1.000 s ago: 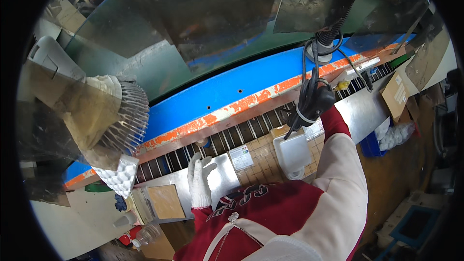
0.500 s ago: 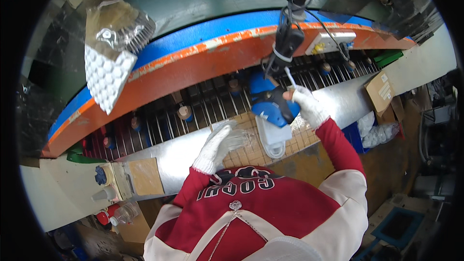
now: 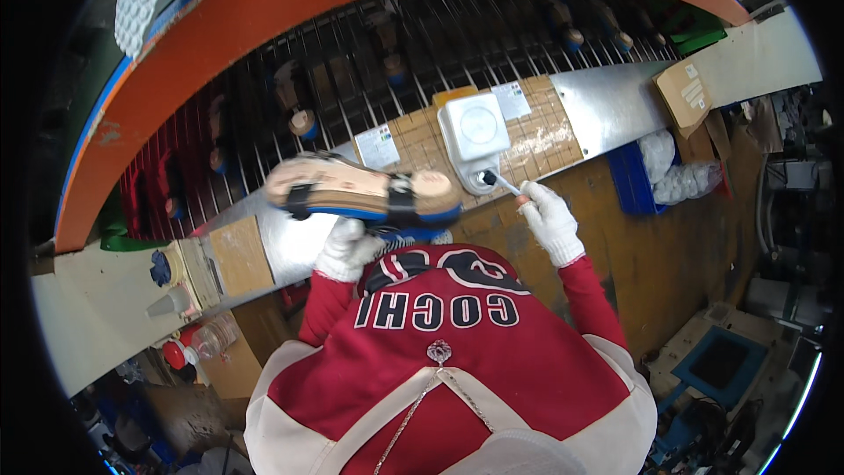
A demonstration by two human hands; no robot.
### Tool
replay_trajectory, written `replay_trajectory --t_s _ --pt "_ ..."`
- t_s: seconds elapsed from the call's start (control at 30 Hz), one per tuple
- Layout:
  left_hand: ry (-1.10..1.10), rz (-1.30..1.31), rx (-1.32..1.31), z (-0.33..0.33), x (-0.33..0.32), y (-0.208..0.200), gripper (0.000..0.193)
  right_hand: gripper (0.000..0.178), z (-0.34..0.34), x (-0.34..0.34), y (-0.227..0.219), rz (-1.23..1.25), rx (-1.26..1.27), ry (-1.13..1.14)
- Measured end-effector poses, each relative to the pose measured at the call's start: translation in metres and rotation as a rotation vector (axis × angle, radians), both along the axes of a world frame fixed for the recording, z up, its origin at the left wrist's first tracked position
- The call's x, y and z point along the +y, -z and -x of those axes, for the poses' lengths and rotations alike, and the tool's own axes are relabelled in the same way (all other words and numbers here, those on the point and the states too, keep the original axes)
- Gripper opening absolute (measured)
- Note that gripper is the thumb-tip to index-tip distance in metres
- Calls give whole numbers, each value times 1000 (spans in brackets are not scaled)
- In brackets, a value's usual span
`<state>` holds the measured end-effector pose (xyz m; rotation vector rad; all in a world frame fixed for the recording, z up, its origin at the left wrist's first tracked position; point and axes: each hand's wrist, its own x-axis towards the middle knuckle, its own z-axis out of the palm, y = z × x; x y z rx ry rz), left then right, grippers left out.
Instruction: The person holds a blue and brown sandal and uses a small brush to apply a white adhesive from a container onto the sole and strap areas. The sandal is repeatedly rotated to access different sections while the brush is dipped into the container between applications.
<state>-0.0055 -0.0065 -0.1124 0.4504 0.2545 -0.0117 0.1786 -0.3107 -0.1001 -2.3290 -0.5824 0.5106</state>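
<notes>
My left hand (image 3: 347,248), in a white knit glove, is closed on the near side of a strappy sandal (image 3: 352,186). The sandal has a blue-edged sole and black straps, and a beige upper face shows between them. It is tilted and slightly blurred. My right hand (image 3: 551,220), also gloved, pinches the thin handle of a brush (image 3: 508,185). The brush's dark tip is at the mouth of a white plastic container (image 3: 475,127), on its near end. The container rests on a brown gridded board (image 3: 541,134).
Beyond the board runs a conveyor of metal rods (image 3: 352,79) under an orange hood (image 3: 202,53), carrying several shoe lasts. Printed paper labels (image 3: 376,146) lie on the board. A blue bin with clear plastic bags (image 3: 655,171) stands right; a plastic bottle (image 3: 214,336) is low left.
The blue sandal has passed from beside my right hand to my left hand. My right hand has come nearer, bringing the brush to the container. The view has shifted too.
</notes>
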Motion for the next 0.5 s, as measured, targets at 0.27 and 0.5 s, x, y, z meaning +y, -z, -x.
replay_trajectory --t_s 0.27,0.5 --pt "-955 -648 -310 8 17 -77 124 13 17 -11 71 213 -425 166" --pt "-1255 -1189 93 48 25 -56 108 8 -1 -2 94 259 -597 135"
